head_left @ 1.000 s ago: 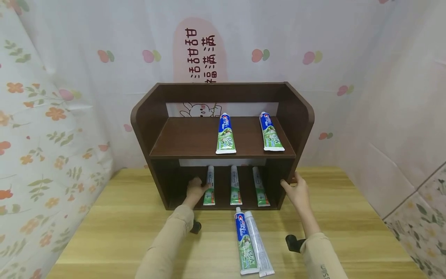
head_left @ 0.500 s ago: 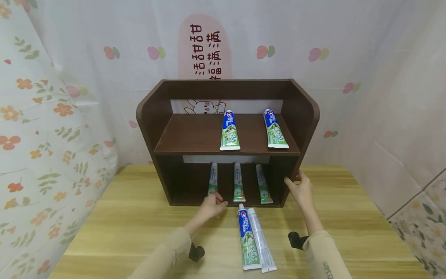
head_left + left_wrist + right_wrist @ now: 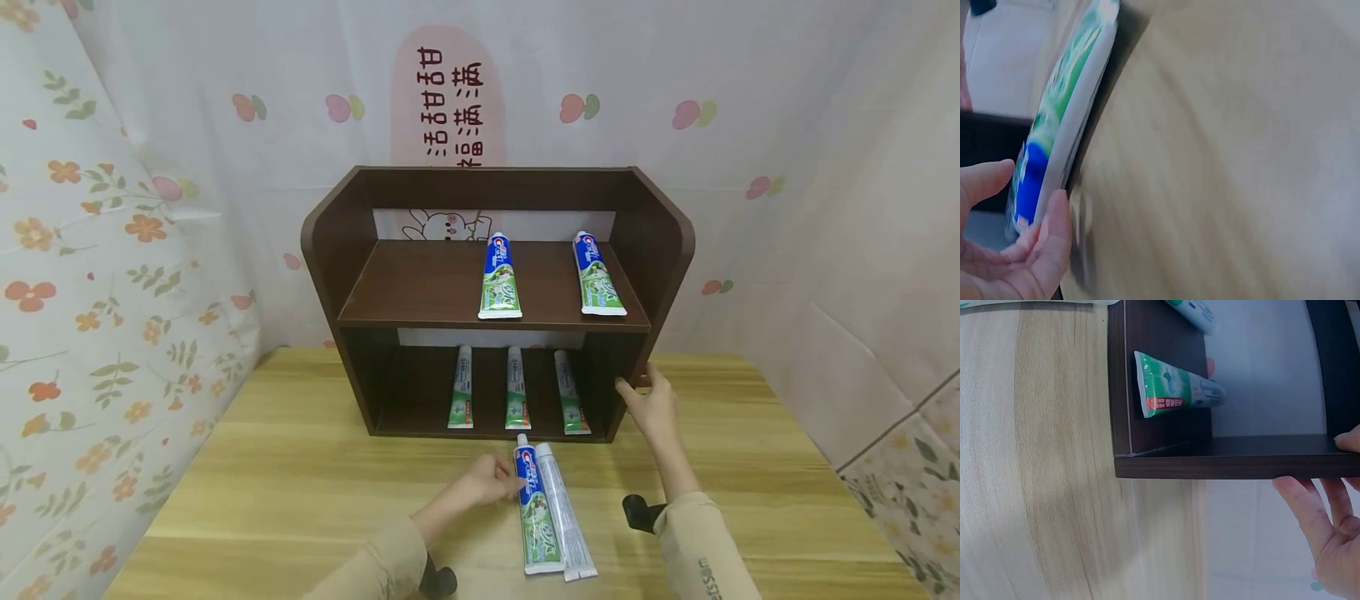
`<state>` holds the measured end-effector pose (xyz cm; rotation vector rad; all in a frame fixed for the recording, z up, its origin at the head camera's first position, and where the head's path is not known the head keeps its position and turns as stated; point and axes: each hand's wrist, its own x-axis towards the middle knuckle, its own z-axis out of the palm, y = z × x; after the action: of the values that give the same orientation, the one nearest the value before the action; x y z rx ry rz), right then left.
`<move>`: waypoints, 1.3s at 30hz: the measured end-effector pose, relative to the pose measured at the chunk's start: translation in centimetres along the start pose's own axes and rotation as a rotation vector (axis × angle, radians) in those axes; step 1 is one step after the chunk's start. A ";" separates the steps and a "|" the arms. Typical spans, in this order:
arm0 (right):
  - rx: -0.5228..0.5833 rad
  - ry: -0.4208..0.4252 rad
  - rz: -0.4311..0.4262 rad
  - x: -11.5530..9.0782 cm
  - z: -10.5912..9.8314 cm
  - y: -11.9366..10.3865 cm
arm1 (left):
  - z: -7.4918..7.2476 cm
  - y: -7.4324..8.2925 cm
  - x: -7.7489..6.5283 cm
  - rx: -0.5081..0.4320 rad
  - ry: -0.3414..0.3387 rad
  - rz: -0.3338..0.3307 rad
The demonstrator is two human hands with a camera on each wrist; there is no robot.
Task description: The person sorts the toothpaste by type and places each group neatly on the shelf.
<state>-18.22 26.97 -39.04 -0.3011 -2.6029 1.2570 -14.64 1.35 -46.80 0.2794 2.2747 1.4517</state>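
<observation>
My left hand (image 3: 483,482) reaches to the upper left side of a blue and green toothpaste tube (image 3: 537,521) lying on the table. In the left wrist view, my thumb and fingers stand spread at the capped end of this tube (image 3: 1054,125), fingertips right at its side. A pale toothpaste tube (image 3: 566,517) lies alongside, printed back up. My right hand (image 3: 651,408) grips the right side panel of the dark brown shelf (image 3: 495,323). In the right wrist view, a digit of my right hand (image 3: 1329,531) shows at the panel's inner side, with fingers against the outside.
Two blue and green tubes (image 3: 500,279) lie on the upper shelf. Three grey-green toothpaste tubes (image 3: 461,387) lie spaced out on the lower level. The shelf stands on a wood-grain table (image 3: 300,483) before a patterned curtain (image 3: 300,150).
My left hand has come out of the lower shelf level, past the leftmost tube there, and moved right to the blue and green tube. My right hand stays at the shelf's side.
</observation>
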 end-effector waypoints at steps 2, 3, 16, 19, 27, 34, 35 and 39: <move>0.002 -0.006 0.001 0.0 0.0 0.0 | 0.7 0.1 -0.3 -0.022 -0.011 -0.013; 0.001 -0.009 0.002 -0.1 0.0 0.0 | 1.1 0.2 -0.4 -0.040 -0.015 -0.022; 0.015 0.012 -0.015 -0.1 0.0 -0.3 | 3.5 1.0 -1.1 0.139 0.117 0.023; 0.034 0.020 -0.014 -0.1 -0.1 -0.3 | 3.6 1.5 -1.2 0.121 0.076 0.010; 0.037 0.005 -0.011 -0.1 -0.1 -0.1 | 3.5 1.8 -1.1 -0.031 -0.023 -0.112; 0.017 0.002 -0.011 -0.3 0.1 0.0 | 3.0 0.8 -1.4 -0.057 -0.061 -0.116; 0.015 0.000 -0.010 -0.3 0.2 0.0 | 2.9 0.8 -1.5 -0.069 -0.069 -0.118; 0.032 0.001 -0.014 -0.4 0.1 -0.1 | 2.1 1.4 -1.8 -0.081 -0.095 -0.120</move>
<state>-17.85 26.70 -39.02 -0.2780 -2.5769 1.2916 -12.16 2.98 -45.87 0.1807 2.1145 1.4337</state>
